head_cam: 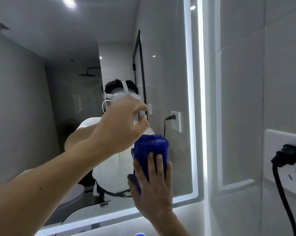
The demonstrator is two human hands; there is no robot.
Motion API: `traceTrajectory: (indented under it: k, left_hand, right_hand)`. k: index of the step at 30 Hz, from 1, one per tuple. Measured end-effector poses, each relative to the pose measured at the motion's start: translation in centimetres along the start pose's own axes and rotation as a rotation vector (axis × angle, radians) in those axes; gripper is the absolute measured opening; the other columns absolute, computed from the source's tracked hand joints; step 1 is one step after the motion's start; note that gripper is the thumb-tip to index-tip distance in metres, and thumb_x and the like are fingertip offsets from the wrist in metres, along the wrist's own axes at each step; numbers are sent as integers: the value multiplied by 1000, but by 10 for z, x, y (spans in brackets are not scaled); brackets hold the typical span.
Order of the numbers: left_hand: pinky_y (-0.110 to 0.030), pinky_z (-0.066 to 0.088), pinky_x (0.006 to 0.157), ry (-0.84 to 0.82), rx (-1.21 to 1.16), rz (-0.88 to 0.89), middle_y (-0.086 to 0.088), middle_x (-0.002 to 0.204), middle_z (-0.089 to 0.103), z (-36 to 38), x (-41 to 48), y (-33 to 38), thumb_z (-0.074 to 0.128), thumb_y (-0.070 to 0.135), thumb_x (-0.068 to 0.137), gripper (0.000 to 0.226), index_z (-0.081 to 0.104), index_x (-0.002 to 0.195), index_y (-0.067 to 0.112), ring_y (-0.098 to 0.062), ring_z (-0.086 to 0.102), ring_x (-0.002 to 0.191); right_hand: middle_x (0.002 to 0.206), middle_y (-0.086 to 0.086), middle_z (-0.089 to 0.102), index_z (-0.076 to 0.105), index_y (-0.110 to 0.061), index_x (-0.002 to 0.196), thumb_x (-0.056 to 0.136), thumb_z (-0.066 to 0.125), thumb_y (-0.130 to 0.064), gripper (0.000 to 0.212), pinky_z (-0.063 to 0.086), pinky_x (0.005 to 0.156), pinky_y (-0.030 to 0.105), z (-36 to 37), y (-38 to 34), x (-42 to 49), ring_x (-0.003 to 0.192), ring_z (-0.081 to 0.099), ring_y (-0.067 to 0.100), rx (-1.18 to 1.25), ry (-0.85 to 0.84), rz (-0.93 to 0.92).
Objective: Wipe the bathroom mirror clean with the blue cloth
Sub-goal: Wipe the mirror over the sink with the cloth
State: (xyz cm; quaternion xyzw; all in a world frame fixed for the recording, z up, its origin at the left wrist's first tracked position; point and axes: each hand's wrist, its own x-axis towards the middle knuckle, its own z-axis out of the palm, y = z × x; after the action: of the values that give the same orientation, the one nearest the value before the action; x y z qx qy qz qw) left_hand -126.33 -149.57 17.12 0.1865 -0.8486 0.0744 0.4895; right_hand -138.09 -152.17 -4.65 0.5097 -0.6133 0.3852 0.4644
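Note:
The bathroom mirror [41, 82] fills the left and middle of the head view, with a lit strip along its right and bottom edges. A folded blue cloth [150, 145] lies flat against the glass near the lower right corner. My right hand [152, 188] presses it there with straight fingers spread over its lower half. My left hand [120, 123] is raised just above and left of the cloth. Its fingers are curled round a small white object [142, 116] that looks like a spray bottle and is mostly hidden by the hand.
To the right of the mirror is a pale tiled wall with a white socket panel [280, 138]. A black plug [288, 155] sits in it and a thick black cable [280, 193] hangs down. The mirror reflects a person wearing a headset, a shower and a toilet.

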Motion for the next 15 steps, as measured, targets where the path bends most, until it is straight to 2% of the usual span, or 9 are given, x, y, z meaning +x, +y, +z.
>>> traceTrajectory:
  k: [2,4,6,9,12,15]
  left_hand:
    - [-34,51,90,11,39,23,10,107,61,-1,-4,-2,55,30,89,26,67,111,21,-10,57,99]
    - [-35,48,94,-50,114,48,8,115,59,0,-13,-5,47,35,88,36,63,117,21,-10,52,109]
    - [-43,42,105,-117,261,124,3,129,56,3,-22,-9,40,38,90,45,59,126,18,-14,45,124]
    - [-49,16,121,-183,481,236,-6,157,34,7,-31,-19,31,39,96,59,40,148,13,-21,21,149]
    - [-45,2,122,-133,539,283,-5,165,9,12,-34,-26,28,39,99,63,20,155,13,-22,3,152]
    - [-45,-1,123,-89,518,268,-6,165,7,18,-32,-27,28,41,99,65,15,156,12,-22,2,152]
  right_hand:
    - [159,8,18,37,-29,145,95,44,-47,53,13,118,53,4,11,-16,145,20,34,-35,-28,-39]
    - [161,8,16,31,-27,150,96,44,-44,57,15,117,53,5,32,-30,145,20,34,-60,-42,-66]
    - [164,6,15,27,-24,153,104,33,-41,53,17,118,54,2,59,-30,147,19,34,-49,-23,-51]
    - [158,8,26,36,-22,147,105,24,-44,49,26,114,61,-14,92,0,145,28,37,-3,0,67]
    - [157,15,31,35,-18,149,102,23,-46,57,25,113,64,-28,108,53,146,26,39,51,52,184]
    - [162,14,22,26,-18,154,100,28,-42,60,18,118,58,-35,110,118,150,15,34,47,125,168]
